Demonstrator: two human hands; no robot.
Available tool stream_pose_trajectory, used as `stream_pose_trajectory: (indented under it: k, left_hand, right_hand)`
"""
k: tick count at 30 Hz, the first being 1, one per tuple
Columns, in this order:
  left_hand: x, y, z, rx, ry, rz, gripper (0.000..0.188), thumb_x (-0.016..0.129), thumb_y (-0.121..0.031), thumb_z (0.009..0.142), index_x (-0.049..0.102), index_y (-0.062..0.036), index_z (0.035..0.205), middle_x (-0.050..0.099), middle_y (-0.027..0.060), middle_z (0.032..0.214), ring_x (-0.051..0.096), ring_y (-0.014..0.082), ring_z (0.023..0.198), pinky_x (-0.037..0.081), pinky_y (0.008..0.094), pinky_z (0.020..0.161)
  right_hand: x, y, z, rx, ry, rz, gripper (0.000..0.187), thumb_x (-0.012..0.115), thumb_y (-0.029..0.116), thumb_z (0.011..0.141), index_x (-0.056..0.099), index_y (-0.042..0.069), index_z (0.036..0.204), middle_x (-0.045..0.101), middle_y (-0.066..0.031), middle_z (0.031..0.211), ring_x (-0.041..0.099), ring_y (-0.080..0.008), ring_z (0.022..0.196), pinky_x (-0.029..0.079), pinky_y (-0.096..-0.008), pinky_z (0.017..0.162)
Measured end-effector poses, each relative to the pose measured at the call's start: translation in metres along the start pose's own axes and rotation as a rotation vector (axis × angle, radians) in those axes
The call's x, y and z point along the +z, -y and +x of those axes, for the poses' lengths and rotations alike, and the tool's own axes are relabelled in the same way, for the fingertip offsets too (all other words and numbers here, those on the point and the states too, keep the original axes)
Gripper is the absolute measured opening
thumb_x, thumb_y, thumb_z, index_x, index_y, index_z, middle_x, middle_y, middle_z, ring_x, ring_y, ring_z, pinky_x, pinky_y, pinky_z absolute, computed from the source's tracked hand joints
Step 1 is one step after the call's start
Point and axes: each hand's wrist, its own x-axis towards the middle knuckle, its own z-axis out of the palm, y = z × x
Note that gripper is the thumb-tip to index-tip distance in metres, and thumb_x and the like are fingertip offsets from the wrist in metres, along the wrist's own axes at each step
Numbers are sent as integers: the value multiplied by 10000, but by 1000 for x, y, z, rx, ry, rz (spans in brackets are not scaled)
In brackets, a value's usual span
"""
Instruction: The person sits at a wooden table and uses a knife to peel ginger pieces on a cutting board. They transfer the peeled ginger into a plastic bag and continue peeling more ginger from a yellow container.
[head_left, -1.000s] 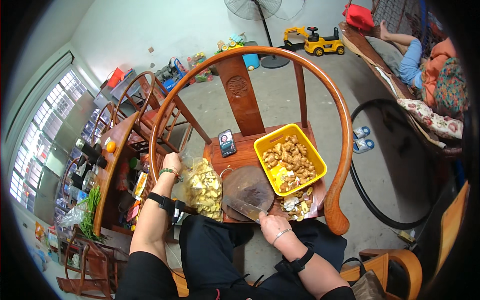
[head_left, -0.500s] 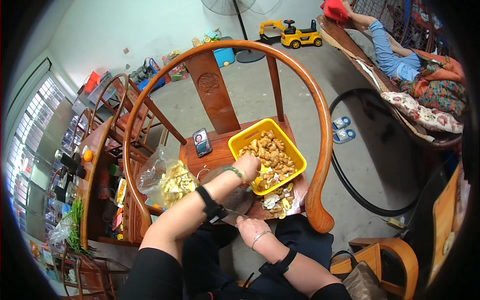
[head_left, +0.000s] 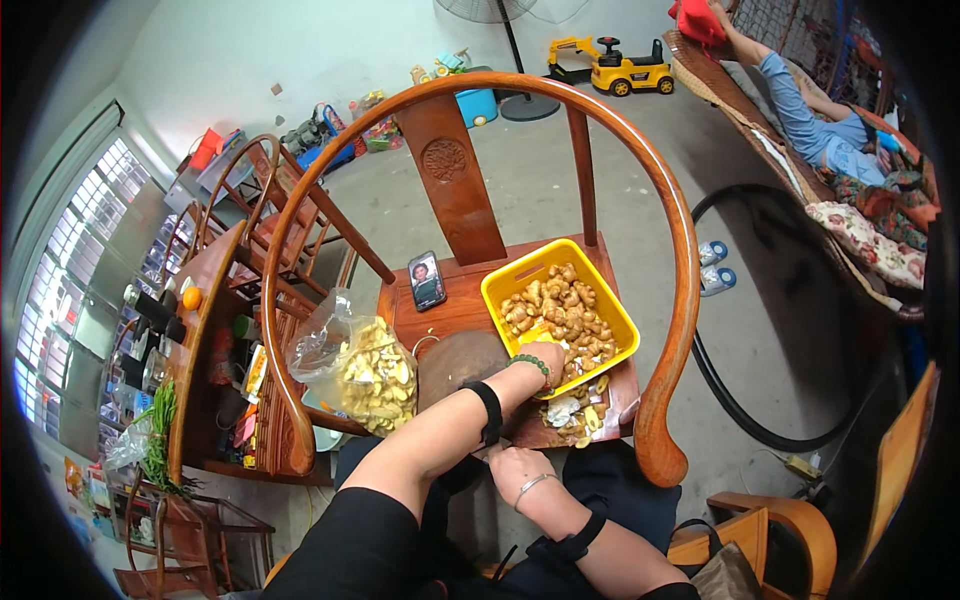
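Observation:
My left hand [head_left: 543, 360], with a green bead bracelet, reaches into the near side of a yellow plastic basket [head_left: 606, 290] of ginger roots [head_left: 562, 305]. Its fingers look curled, but what they hold is hidden. Below the basket my right hand [head_left: 519, 472] is closed round a knife, of which only a sliver of blade [head_left: 484, 453] shows under my left wrist. Ginger scraps [head_left: 582, 418] lie by the basket's near edge. A round brown chopping block [head_left: 455, 362] stands left of my left hand, beside a clear bag of sliced ginger [head_left: 378, 378].
Everything sits on a wooden armchair seat [head_left: 395, 310], whose curved rail [head_left: 672, 230] rings the work. A phone [head_left: 426, 281] leans near the backrest. Slippers [head_left: 715, 266] and a black hose [head_left: 715, 395] lie on the floor. A person's legs [head_left: 797, 100] rest on a lounger at right.
My left hand has moved from over the ginger toward the basket's near edge. The knife blade, clearer before, is now mostly covered by my left forearm. The whole view has shifted slightly.

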Motion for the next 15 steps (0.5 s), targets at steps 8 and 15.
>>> stream_pose_trajectory:
  k: [8,15]
  left_hand:
    - [-18,28,-4,109,-184,-316,305,694,-354,791,714,-62,879,680,207,844,661,372,808,531,439,738]
    - [-64,76,-89,158,-104,-1303,307,487,-188,1012,541,-13,1259,650,58,1074,620,108,923,492,245,814]
  right_hand:
    - [6,-7,0,10,-57,-19,218,453,97,911,603,-14,1023,700,-215,948,703,-328,867,569,-413,739]
    - [3,-21,-4,62,-135,45,198,430,104,918,563,-15,1004,692,-237,910,697,-355,851,560,-441,734]
